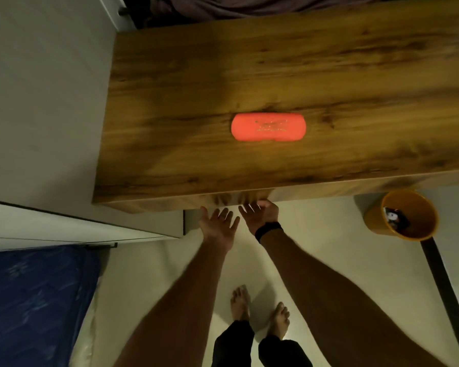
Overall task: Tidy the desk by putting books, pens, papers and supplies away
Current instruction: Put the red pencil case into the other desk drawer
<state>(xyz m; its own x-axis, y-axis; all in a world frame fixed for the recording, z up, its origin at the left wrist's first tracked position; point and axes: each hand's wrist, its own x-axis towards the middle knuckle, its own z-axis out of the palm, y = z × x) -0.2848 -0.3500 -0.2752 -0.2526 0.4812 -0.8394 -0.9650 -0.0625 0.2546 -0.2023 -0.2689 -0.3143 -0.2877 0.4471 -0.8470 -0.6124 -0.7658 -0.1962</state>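
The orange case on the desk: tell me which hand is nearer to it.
Right. The right hand reaches the desk's front edge below the orange case; the left hand hangs slightly lower and further left, fingers spread.

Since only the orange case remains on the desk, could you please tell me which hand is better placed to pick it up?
Probably the right hand: it lies almost directly below the orange case, while the left hand sits further left. Both are open and empty.

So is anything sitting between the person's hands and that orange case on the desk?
Nothing visible. The orange case lies alone on the wooden desk, with bare desktop between it and the near edge. Both the left hand and right hand are open at that front edge, below the case.
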